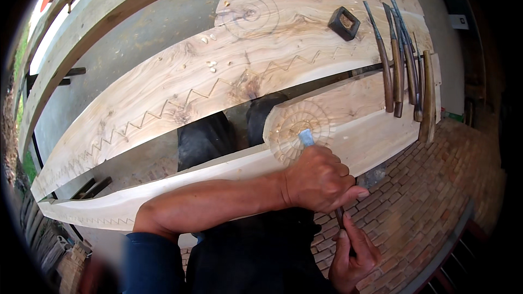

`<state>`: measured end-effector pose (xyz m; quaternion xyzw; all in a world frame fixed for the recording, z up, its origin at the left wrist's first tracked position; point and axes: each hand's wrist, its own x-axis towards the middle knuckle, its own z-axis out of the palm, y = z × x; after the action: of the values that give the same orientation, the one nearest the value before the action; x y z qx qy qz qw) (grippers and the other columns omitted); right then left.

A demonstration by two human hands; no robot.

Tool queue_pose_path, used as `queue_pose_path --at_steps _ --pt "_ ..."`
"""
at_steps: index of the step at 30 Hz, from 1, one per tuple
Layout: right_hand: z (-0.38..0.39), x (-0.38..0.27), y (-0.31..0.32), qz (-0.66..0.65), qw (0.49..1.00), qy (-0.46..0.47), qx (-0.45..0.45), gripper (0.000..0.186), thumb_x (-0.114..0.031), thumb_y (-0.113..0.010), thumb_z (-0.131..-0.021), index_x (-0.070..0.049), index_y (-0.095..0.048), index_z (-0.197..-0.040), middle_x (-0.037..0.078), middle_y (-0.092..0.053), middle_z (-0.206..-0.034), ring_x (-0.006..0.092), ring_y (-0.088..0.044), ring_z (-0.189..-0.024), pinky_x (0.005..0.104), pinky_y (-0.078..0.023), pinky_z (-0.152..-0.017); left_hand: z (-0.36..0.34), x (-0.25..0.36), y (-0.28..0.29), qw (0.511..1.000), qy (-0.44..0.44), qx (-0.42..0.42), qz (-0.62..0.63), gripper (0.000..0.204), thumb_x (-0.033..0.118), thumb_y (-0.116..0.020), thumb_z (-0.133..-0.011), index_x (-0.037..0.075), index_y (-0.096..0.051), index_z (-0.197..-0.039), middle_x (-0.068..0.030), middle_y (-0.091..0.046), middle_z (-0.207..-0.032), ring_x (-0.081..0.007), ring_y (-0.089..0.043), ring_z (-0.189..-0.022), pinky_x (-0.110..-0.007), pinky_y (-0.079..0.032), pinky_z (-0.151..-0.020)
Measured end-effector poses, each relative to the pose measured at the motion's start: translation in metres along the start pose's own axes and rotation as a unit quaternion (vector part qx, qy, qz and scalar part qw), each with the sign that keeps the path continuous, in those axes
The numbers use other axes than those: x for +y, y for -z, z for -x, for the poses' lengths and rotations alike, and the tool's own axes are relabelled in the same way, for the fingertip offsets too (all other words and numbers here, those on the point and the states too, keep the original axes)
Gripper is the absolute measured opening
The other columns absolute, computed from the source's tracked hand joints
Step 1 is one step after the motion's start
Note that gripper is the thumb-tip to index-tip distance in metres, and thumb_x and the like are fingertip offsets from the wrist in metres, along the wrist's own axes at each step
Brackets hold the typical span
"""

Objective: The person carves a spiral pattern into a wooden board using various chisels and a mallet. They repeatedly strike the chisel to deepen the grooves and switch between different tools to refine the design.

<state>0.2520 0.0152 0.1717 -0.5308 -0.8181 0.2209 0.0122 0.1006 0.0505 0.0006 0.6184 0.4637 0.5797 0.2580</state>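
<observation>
My left hand (321,179), its forearm crossing from the lower left, is closed in a fist round a chisel. The chisel's pale steel blade (306,137) comes out beyond the fist and meets a carved round rosette (289,117) on the near plank (376,136). Below the fist, my right hand (354,256) has its fingers closed on the dark handle end of the same chisel. Petal-like cuts ring the rosette's centre. The handle's middle is hidden inside my left fist.
A far plank (180,71) bears a zigzag groove and pencilled circles, with wood chips (211,64) on it. A dark square block with a hollow (344,23) sits there. Several chisels (397,65) lie across both planks at right. Brick paving (414,201) lies below.
</observation>
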Motion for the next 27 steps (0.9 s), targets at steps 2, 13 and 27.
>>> queue_pose_path --at_steps 2,13,27 --pt "0.000 -0.001 0.000 0.004 1.000 0.006 0.000 0.023 0.003 -0.072 -0.101 0.005 -0.079 -0.123 0.023 -0.081 -0.107 0.0378 -0.080 -0.089 0.0414 -0.063 -0.078 -0.001 0.000 0.000 1.000 -0.003 -0.006 0.002 0.053 0.037 -0.075 -0.100 0.011 -0.062 -0.055 -0.0066 -0.057 -0.053 -0.0291 -0.059 -0.049 -0.043 -0.045 -0.049" --pt "0.009 0.009 -0.012 -0.047 0.998 -0.030 0.026 0.034 0.010 -0.066 -0.093 0.007 -0.078 -0.125 0.022 -0.079 -0.097 0.0299 -0.077 -0.080 0.0367 -0.060 -0.073 0.000 -0.002 -0.003 1.000 -0.015 -0.005 -0.010 0.049 0.033 -0.079 -0.097 0.013 -0.058 -0.058 -0.0033 -0.052 -0.056 -0.0258 -0.056 -0.049 -0.041 -0.043 -0.048" --pt "0.010 0.025 -0.019 -0.066 0.997 -0.011 0.041 0.035 0.010 -0.065 -0.092 0.009 -0.077 -0.125 0.020 -0.077 -0.087 0.0227 -0.072 -0.069 0.0333 -0.055 -0.065 -0.003 -0.004 -0.005 0.999 -0.035 -0.011 -0.029 0.045 0.036 -0.080 -0.095 0.014 -0.058 -0.063 -0.0022 -0.051 -0.062 -0.0249 -0.056 -0.055 -0.039 -0.044 -0.054"
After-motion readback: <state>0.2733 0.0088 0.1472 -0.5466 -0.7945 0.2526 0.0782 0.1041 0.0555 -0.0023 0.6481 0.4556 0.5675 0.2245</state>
